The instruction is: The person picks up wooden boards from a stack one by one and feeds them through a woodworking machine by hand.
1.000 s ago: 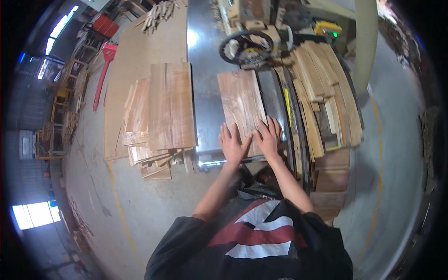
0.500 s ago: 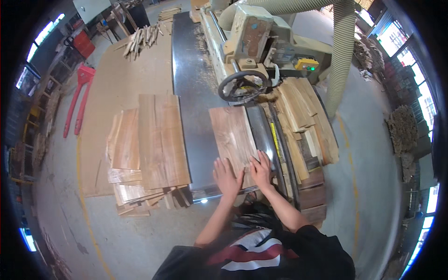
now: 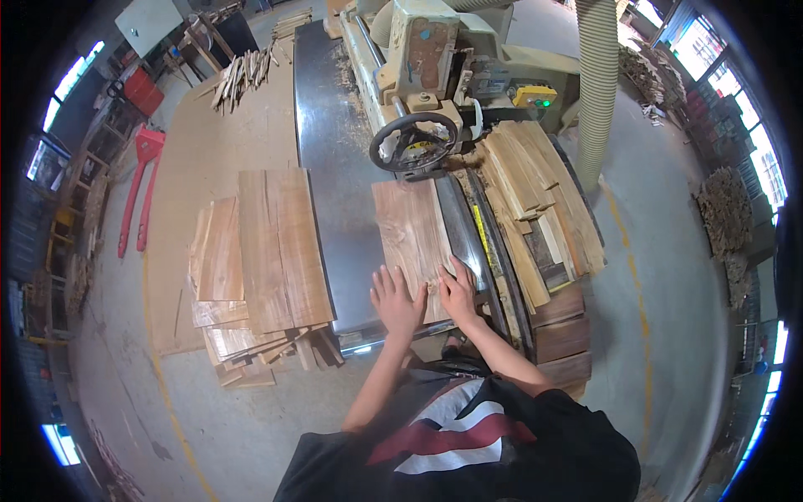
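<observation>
The left hand (image 3: 397, 309), fingers spread wide, lay on the near left part of a wooden board (image 3: 410, 222); the right hand (image 3: 457, 297), fingers loosely parted, rested along its right edge. The board lay on the metal counter (image 3: 343, 209), near a black handwheel (image 3: 411, 139).
</observation>
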A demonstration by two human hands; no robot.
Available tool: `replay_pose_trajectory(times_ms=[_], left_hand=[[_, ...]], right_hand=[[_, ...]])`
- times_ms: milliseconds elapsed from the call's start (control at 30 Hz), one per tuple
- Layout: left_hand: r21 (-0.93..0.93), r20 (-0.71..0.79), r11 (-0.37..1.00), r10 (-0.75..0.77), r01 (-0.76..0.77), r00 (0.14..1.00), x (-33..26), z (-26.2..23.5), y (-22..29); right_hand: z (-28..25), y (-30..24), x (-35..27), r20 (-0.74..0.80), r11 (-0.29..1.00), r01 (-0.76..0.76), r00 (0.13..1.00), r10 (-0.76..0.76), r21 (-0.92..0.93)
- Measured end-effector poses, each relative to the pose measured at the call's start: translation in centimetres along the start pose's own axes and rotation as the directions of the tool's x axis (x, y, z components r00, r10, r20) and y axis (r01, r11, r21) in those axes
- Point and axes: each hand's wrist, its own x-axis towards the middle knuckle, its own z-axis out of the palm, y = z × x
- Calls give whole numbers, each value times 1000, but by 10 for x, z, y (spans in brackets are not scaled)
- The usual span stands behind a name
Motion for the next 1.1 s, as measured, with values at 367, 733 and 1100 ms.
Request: replay_pose_trajectory(times_ms=[367, 733, 1100], left_hand=[[30, -86, 998, 60, -58, 994, -13, 7, -6], [30, -94, 1000, 0, 3, 996, -5, 7, -3], [-5, -95, 1000, -11, 10, 995, -7, 3, -5]], right_hand=[[-7, -8, -2, -142, 997, 48, 989, -38, 62], [4, 10, 0, -39, 980, -33, 998, 42, 195], [-3, 1, 1, -26, 969, -94, 994, 102, 227]])
